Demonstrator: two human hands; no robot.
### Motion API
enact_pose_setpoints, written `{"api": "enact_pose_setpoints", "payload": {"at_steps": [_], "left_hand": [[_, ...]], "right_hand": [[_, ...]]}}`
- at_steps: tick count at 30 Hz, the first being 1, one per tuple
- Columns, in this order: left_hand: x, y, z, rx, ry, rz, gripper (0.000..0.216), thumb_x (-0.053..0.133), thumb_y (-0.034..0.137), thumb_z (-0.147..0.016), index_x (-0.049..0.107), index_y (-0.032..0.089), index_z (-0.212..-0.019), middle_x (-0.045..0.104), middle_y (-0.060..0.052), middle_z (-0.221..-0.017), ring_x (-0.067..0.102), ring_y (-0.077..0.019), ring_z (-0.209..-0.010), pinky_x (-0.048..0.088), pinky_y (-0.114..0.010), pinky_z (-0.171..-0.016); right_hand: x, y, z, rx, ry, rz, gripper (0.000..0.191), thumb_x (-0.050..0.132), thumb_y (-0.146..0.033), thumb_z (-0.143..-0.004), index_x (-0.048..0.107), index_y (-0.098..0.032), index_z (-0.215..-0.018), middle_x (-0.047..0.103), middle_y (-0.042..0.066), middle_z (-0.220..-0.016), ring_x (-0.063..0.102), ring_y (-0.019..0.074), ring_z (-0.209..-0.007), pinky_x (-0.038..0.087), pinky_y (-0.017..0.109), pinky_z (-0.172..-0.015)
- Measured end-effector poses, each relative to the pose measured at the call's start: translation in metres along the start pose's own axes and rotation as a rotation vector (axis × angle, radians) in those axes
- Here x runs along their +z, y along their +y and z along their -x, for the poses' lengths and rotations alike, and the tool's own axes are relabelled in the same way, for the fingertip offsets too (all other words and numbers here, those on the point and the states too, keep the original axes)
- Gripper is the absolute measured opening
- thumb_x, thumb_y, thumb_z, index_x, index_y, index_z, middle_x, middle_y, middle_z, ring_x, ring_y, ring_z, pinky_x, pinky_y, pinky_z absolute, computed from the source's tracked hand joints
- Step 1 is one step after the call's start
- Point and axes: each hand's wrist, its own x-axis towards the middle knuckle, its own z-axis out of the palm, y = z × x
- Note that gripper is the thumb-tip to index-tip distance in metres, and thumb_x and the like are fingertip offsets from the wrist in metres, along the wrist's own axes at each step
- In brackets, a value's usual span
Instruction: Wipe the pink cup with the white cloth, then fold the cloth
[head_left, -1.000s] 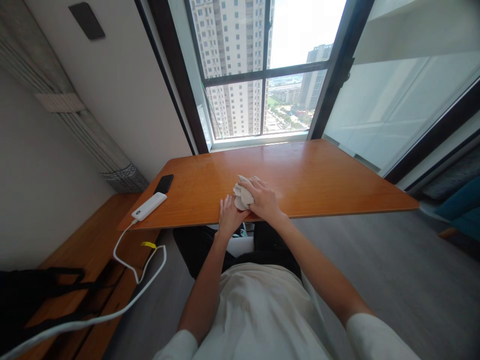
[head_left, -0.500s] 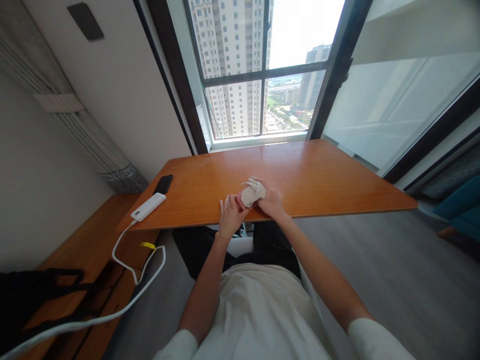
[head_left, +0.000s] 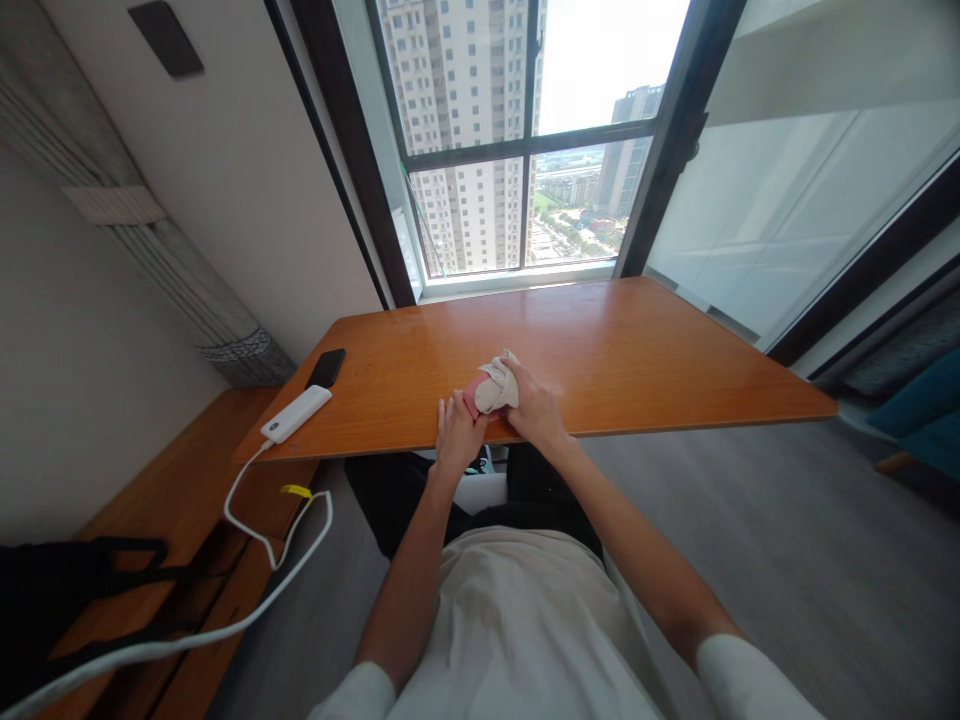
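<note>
Pale cloth (head_left: 496, 389) and right hand (head_left: 535, 406): both sit slightly farther left than half a second ago.
Cloth's line: bunched, long axis slanting near-left to far-right, loose tip pointing far.
Pink object (head_left: 471, 394): under the cloth, by the near edge of the table (head_left: 637, 350); long axis too covered to tell.
Right grip: fingers curled closed around the cloth.
Left hand (head_left: 458, 433): thumb and forefinger closed on the pink object's left end.
</note>
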Motion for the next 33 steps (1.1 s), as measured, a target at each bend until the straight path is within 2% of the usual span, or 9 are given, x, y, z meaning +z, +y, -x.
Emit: {"api": "enact_pose_setpoints", "payload": {"at_steps": [3, 7, 10, 12, 16, 20, 24, 28, 33], "left_hand": [[0.001, -0.002, 0.001, 0.013, -0.009, -0.018, 0.041, 0.057, 0.025, -0.107, 0.057, 0.02, -0.147, 0.07, -0.015, -0.138, 0.066, -0.0317, -0.142, 0.03, -0.059, -0.142], [0.005, -0.006, 0.002, 0.041, -0.04, -0.056, 0.051, 0.055, 0.022, -0.105, 0.062, 0.022, -0.156, 0.064, -0.017, -0.159, 0.055, -0.035, -0.157, 0.024, -0.059, -0.145], [0.007, -0.008, 0.003, 0.046, -0.057, -0.055, 0.061, 0.056, 0.019, -0.102, 0.058, 0.022, -0.163, 0.058, -0.014, -0.17, 0.044, -0.0348, -0.167, 0.021, -0.058, -0.147], [0.005, -0.007, 0.004, 0.05, -0.069, -0.06, 0.062, 0.057, 0.019, -0.102, 0.057, 0.02, -0.165, 0.056, -0.016, -0.172, 0.043, -0.0352, -0.167, 0.02, -0.058, -0.147], [-0.001, 0.001, 0.002, 0.045, -0.071, -0.068, 0.053, 0.054, 0.024, -0.107, 0.06, 0.019, -0.159, 0.062, -0.019, -0.159, 0.056, -0.0367, -0.154, 0.023, -0.062, -0.145], [-0.005, 0.006, 0.001, 0.035, -0.043, -0.028, 0.044, 0.052, 0.033, -0.113, 0.056, 0.022, -0.155, 0.066, -0.016, -0.146, 0.063, -0.0324, -0.145, 0.027, -0.062, -0.143], [-0.003, 0.004, 0.002, 0.007, -0.014, 0.031, 0.037, 0.06, 0.032, -0.109, 0.051, 0.02, -0.144, 0.068, -0.015, -0.14, 0.064, -0.0319, -0.144, 0.028, -0.062, -0.141], [-0.001, 0.003, 0.001, -0.002, -0.004, 0.035, 0.029, 0.062, 0.03, -0.108, 0.049, 0.02, -0.132, 0.07, -0.015, -0.135, 0.066, -0.0325, -0.141, 0.029, -0.06, -0.141], [-0.004, 0.004, 0.0, -0.01, 0.018, 0.053, 0.028, 0.067, 0.027, -0.104, 0.051, 0.023, -0.127, 0.073, -0.014, -0.132, 0.068, -0.033, -0.138, 0.035, -0.061, -0.137]], "right_hand": [[-0.006, -0.021, -0.002, -0.137, -0.057, 0.177, 0.079, 0.066, -0.01, -0.084, 0.057, -0.017, -0.162, 0.067, 0.023, -0.156, 0.066, 0.0419, -0.14, 0.057, 0.059, -0.117], [-0.004, -0.047, -0.002, -0.343, -0.13, 0.367, 0.067, 0.069, -0.012, -0.091, 0.062, -0.021, -0.157, 0.055, 0.02, -0.17, 0.048, 0.0482, -0.158, 0.038, 0.071, -0.132], [0.001, -0.056, -0.001, -0.391, -0.155, 0.404, 0.064, 0.071, -0.013, -0.092, 0.064, -0.023, -0.155, 0.054, 0.018, -0.173, 0.042, 0.0483, -0.163, 0.027, 0.077, -0.135], [0.002, -0.056, 0.0, -0.395, -0.165, 0.385, 0.065, 0.072, -0.012, -0.091, 0.065, -0.025, -0.154, 0.054, 0.017, -0.173, 0.04, 0.0477, -0.164, 0.026, 0.077, -0.136], [-0.003, -0.043, -0.003, -0.325, -0.127, 0.246, 0.068, 0.069, -0.009, -0.088, 0.067, -0.024, -0.154, 0.058, 0.016, -0.17, 0.046, 0.0427, -0.161, 0.037, 0.066, -0.134], [-0.005, -0.018, -0.008, -0.121, -0.058, -0.026, 0.069, 0.064, -0.012, -0.089, 0.063, -0.023, -0.156, 0.065, 0.016, -0.161, 0.063, 0.0349, -0.147, 0.053, 0.054, -0.124], [0.003, 0.009, -0.006, 0.081, -0.029, -0.268, 0.075, 0.064, -0.014, -0.084, 0.059, -0.023, -0.158, 0.07, 0.013, -0.159, 0.07, 0.0311, -0.142, 0.056, 0.051, -0.123], [0.012, 0.024, -0.001, 0.194, -0.036, -0.312, 0.075, 0.065, -0.02, -0.085, 0.056, -0.02, -0.16, 0.08, 0.013, -0.142, 0.078, 0.0299, -0.127, 0.061, 0.051, -0.115], [0.009, 0.019, 0.004, 0.167, -0.007, -0.281, 0.074, 0.065, -0.021, -0.086, 0.056, -0.022, -0.159, 0.082, 0.014, -0.139, 0.08, 0.0308, -0.122, 0.065, 0.048, -0.108]]}}
